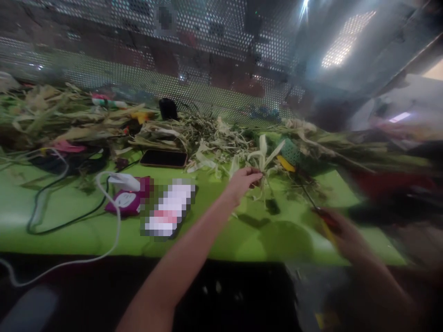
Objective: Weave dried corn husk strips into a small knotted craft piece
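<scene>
"Two hands are showing over the green table (214,244). Using the lit phone (169,210) as landmark: what's the left hand (244,182) doing?"

"Sitting right of the phone, slightly beyond it. Thumb and fingers are pinching together on a pale husk bundle (263,161)."

"Bundle vs grip?"

"Wide strips are splaying up above the fingertips, thin ends are hanging below. So the grip is holding it low, right of and beyond the phone."

"Right hand (341,233)?"

"Showing blurred, well right of the phone. Fingers are wrapping around a tool (327,220), red and yellow handle; dark shaft is pointing away."

"Near the phone?"

"Black phone (164,158) is lying just beyond it, purple packet (129,207) is sitting left, husk pile (204,133) is spreading farther back."
</scene>
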The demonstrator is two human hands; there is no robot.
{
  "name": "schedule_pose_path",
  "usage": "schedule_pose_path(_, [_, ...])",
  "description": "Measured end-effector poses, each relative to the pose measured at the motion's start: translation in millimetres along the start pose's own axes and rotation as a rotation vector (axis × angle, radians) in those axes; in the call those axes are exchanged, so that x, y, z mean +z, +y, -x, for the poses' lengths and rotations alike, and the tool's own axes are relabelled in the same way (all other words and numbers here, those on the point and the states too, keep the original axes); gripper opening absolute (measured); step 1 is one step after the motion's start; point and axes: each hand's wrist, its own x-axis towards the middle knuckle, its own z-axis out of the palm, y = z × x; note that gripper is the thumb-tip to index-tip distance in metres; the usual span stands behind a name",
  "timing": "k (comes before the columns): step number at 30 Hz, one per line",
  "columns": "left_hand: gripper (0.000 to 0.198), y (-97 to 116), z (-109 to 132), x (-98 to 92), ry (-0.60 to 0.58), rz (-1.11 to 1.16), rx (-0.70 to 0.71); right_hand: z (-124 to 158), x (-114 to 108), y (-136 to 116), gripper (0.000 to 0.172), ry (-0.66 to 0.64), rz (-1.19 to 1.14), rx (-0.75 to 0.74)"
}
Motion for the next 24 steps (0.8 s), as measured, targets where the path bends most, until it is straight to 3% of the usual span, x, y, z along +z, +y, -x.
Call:
schedule_pose_path(3, [0.018,-3,-2,0.1,0.001,-0.002,0.013,-10,14,-20,0.053,-0.213,-0.026,-0.077])
schedule_pose_path(6, [0.017,-3,-1,0.5,0.003,-0.004,0.012,-16,24,-35,0.051,-0.313,-0.013,-0.146])
schedule_pose_path(14, [0.014,-3,-1,2.9,0.040,0.031,0.025,-26,36,-41,0.039,-0.306,-0.002,-0.182])
schedule_pose_path(24, [0.018,2,6,2.7,0.055,0.010,0.015,-31,47,-40,0.038,-0.238,-0.001,-0.136])
